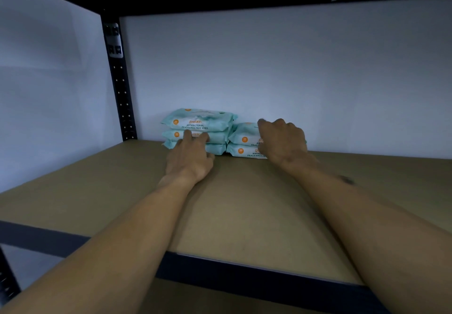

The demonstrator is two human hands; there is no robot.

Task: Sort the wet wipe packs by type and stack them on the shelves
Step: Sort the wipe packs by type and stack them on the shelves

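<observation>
Both arms are stretched deep into the shelf (244, 206). The left hand (189, 159) lies low on the board, fingers straight and a little spread, their tips touching the front of the three-pack stack (198, 124) just beyond them, around its middle pack. Teal wrappers, orange dots, "antibacterial fragrance free wipes" printed on the top one.

Over to the right hand (282, 142): it's draped on the two-pack stack (241, 143), knuckles up, fingers bent down over the top pack. It's dim back there, and I cannot tell whether it truly grips that pack or only rests on it. This shorter stack sits under and just left of the hand, touching the taller stack.

Both stacks stand against the white back wall (269, 69), beyond the fingertips. The black perforated post (121, 88) rises well left of the left hand.
</observation>
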